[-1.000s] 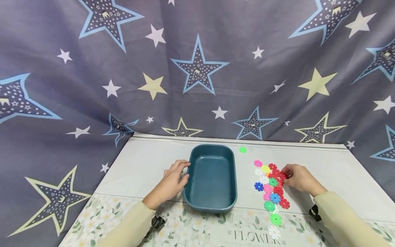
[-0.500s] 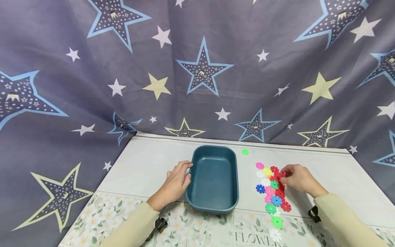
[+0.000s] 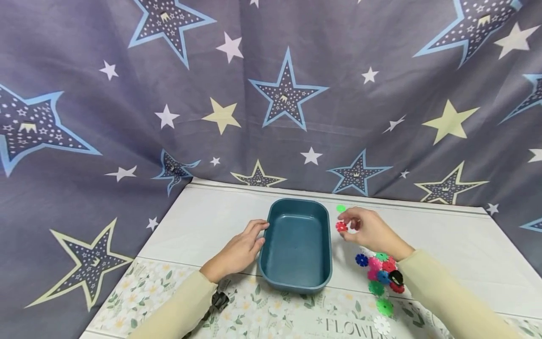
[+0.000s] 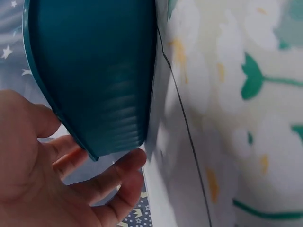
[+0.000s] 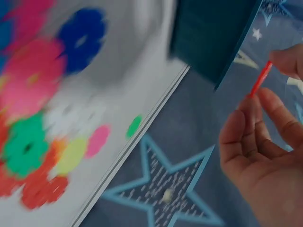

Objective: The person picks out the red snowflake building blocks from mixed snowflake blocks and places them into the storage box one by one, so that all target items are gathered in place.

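Note:
A deep teal plastic bin (image 3: 295,249) stands on the table, with nothing in it. My left hand (image 3: 237,249) rests against its left side, relaxed fingers touching the rim and outer wall (image 4: 102,94). Between thumb and fingertips my right hand (image 3: 368,229) pinches a red notched plastic disc (image 3: 341,226), raised just right of the bin's rim. Edge-on, that red disc (image 5: 261,78) appears as a thin strip in the right wrist view. A pile of notched discs in several colours lies below the right forearm, which partly hides it, including a dark blue disc (image 3: 362,260).
A bright green disc (image 3: 340,208) lies apart near the table's back edge. Toward the front lie another green disc (image 3: 385,307) and a white disc (image 3: 382,325). Behind the table hangs a grey star-print curtain (image 3: 271,141). A flowered cloth (image 3: 169,282) covers the front.
My right hand has left the pile of discs and moved left toward the bin, carrying a red disc. The left hand stays at the bin's side. The head view has shifted slightly.

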A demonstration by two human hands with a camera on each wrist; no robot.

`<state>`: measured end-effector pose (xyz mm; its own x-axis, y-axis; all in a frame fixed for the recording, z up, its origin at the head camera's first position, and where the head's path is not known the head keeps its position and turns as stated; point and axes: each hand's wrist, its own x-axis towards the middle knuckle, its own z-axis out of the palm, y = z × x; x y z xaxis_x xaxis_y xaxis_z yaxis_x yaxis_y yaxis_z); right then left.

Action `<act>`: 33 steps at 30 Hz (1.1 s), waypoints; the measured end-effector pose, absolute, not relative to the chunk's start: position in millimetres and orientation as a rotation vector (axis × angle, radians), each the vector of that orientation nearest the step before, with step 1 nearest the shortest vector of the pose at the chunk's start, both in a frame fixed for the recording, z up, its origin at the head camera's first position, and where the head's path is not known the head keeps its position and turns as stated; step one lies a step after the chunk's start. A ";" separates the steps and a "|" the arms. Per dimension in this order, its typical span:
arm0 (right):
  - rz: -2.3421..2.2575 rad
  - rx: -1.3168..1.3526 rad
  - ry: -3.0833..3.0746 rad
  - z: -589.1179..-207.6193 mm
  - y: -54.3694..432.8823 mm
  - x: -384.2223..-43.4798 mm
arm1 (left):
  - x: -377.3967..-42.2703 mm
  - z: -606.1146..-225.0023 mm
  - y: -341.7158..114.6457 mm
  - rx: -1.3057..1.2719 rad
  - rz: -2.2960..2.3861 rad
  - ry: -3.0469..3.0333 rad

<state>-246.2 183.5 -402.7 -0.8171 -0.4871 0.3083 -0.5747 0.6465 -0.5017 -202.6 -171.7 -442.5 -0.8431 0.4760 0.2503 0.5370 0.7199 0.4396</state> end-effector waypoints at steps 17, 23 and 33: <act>0.942 1.157 -2.645 -413.2 127.0 -263.1 | -201.2 -445.2 -170.8 -0.845 -0.702 -2.779; 0.965 1.200 -2.646 -422.8 105.8 -275.0 | -199.7 -444.0 -170.3 -0.848 -0.696 -2.762; 0.755 1.190 -2.761 -433.3 76.3 -294.3 | -197.8 -440.0 -168.4 -0.823 -0.701 -2.753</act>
<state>-294.3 76.3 -433.3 -0.7043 -0.6736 0.2242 -0.6939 0.5865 -0.4177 -197.8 -168.4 -440.0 -0.8295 0.4703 0.3011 0.5571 0.7351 0.3863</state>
